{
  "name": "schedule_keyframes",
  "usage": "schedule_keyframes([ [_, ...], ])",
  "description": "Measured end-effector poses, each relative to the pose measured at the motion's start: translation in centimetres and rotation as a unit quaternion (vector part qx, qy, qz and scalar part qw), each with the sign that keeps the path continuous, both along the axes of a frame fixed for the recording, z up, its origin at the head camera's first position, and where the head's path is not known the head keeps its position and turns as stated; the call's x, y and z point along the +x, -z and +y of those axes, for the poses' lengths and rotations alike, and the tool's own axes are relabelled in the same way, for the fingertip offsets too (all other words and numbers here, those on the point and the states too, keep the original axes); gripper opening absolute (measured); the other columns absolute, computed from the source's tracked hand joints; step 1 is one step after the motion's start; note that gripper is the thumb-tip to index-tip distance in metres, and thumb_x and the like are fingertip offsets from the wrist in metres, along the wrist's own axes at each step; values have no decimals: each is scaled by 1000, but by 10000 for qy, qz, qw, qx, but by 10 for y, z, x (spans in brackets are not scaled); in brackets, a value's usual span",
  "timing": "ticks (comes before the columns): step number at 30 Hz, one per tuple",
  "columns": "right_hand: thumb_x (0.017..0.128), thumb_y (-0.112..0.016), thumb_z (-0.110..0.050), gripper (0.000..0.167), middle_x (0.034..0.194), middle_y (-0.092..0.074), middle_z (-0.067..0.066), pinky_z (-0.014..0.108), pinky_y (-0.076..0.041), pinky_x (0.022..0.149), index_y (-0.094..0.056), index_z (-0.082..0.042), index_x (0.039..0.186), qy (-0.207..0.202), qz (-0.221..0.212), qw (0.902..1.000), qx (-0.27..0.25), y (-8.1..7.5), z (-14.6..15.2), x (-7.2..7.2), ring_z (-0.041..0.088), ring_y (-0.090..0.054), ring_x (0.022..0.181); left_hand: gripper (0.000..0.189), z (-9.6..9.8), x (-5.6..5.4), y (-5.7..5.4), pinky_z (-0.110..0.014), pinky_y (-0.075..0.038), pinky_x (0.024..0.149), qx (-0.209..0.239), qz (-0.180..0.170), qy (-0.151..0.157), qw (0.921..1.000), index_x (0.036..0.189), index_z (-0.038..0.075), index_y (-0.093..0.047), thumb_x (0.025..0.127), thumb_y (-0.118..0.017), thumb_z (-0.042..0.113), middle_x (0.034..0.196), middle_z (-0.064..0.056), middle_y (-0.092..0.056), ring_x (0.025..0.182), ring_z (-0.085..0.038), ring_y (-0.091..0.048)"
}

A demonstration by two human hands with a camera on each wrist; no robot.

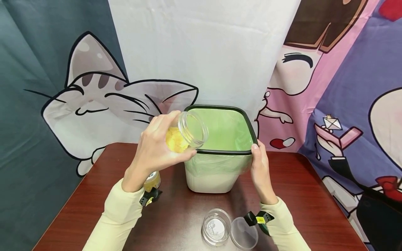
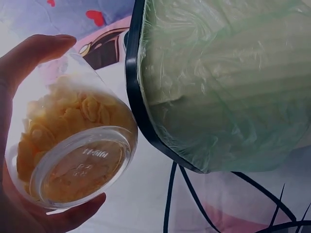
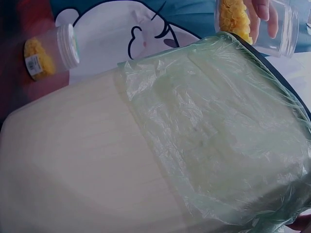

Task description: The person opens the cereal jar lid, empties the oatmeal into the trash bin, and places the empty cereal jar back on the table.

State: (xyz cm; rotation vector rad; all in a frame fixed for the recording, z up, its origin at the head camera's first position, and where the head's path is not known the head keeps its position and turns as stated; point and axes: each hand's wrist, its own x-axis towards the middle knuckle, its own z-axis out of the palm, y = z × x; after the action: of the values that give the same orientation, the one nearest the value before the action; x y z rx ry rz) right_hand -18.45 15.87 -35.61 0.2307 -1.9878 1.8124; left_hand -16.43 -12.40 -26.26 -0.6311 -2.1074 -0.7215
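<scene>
My left hand (image 1: 154, 143) grips a clear plastic jar (image 1: 195, 128) partly filled with yellow flakes (image 1: 176, 140). The jar is tilted, its uncovered mouth pointing right over the near left rim of a trash bin (image 1: 207, 179). In the left wrist view, the flakes (image 2: 73, 114) lie toward the jar's base, with thumb and fingers around its sides. A pale green plastic liner (image 1: 220, 163) covers the bin's inside and folds over its black rim. At the bin's right corner, my right hand (image 1: 261, 172) holds the rim, thumb on top; its other fingers are mostly hidden.
Behind my left wrist stands another jar of yellow contents (image 1: 152, 182), seen with its lid on in the right wrist view. Near the front are a clear round container (image 1: 216, 227) and a translucent lid (image 1: 244, 234). A green object (image 1: 264, 229) is partly hidden under my right wrist.
</scene>
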Motion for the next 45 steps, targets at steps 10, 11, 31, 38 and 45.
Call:
schedule_keyframes([
  [10,97,-36,-30,42,121,-49,4,21,-32,91,-44,-4,129,32,12,10000,35,0,1,-1,11,-43,110,86,0,-5,-1,-45,-47,56,-388,265,-418,9980,123,13,-54,49,-77,52,100,-6,-59,91,-24,-54],
  [11,97,-36,-30,42,121,-49,5,21,-32,91,-44,-4,129,33,16,10000,35,1,1,-1,11,-43,110,86,0,-6,-1,-46,-47,56,-411,317,-458,9976,122,13,-54,48,-77,51,100,-6,-59,90,-24,-54],
  [31,98,-33,-29,41,122,-49,3,22,-31,92,-43,-7,131,39,12,9999,117,1,1,2,10,-43,110,82,4,-17,-2,-44,-40,57,-927,810,-1030,9870,122,13,-54,48,-74,40,99,-10,-58,85,-31,-52],
  [38,98,-33,-30,42,122,-49,5,22,-30,93,-42,-6,131,5,28,9999,136,2,1,1,10,-42,110,78,5,-18,-4,-44,-40,61,-1027,769,-1071,9859,123,15,-53,50,-74,35,102,-10,-58,94,-31,-52],
  [45,98,-33,-30,42,123,-47,3,22,-29,94,-42,-6,131,-21,37,9999,141,2,0,1,10,-41,112,77,5,-19,-4,-46,-40,64,-1036,697,-1125,9858,125,16,-52,52,-73,31,106,-11,-57,98,-32,-49],
])
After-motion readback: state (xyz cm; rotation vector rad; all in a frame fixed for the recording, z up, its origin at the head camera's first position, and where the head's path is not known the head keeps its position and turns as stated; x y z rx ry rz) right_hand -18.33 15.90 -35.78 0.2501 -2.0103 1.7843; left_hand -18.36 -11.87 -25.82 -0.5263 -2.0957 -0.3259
